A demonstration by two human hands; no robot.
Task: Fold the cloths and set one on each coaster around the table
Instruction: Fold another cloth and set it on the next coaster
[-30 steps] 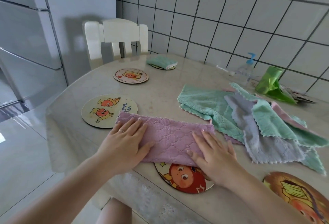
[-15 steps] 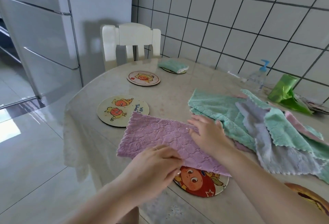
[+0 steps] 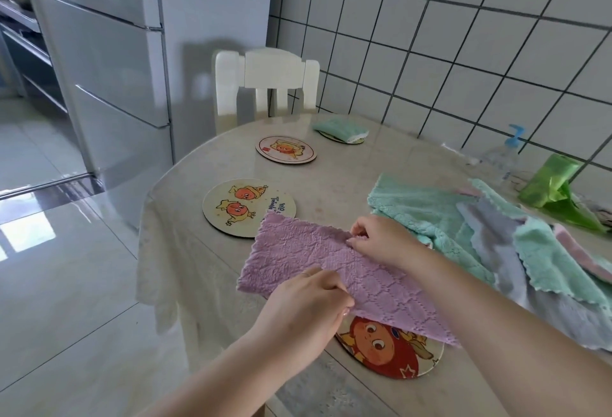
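Centrally: round table [image 3: 331, 191], beige marbled cover, filling middle and lower right of frame.
Upper left: tall grey fridge [image 3: 109, 62]; beside it, white chair [image 3: 268, 85] pushed against far table edge.
Right of centre: loose pile of cloths [image 3: 490, 238], mint green, grey and pink, unfolded, overlapping.
Centre: purple cloth [image 3: 308, 257], folded to a long band, lying slantwise, lower right end draped over red-character coaster [image 3: 390, 350] at lower centre.
Left of centre: coaster with 2 orange figures [image 3: 238, 208], purple cloth's upper corner just overlapping its rim.
Above that: small pale coaster [image 3: 284, 148], bare.
Upper centre: folded green cloth [image 3: 341, 128] sitting on a 4th coaster, mostly hidden.
Far right: green plastic bag [image 3: 556, 188]; clear pump bottle [image 3: 506, 158] near wall.
Left hand [image 3: 308, 314]: fingers curled, pinching cloth's near edge.
Right hand [image 3: 381, 241]: fingertips pinching cloth's far edge.
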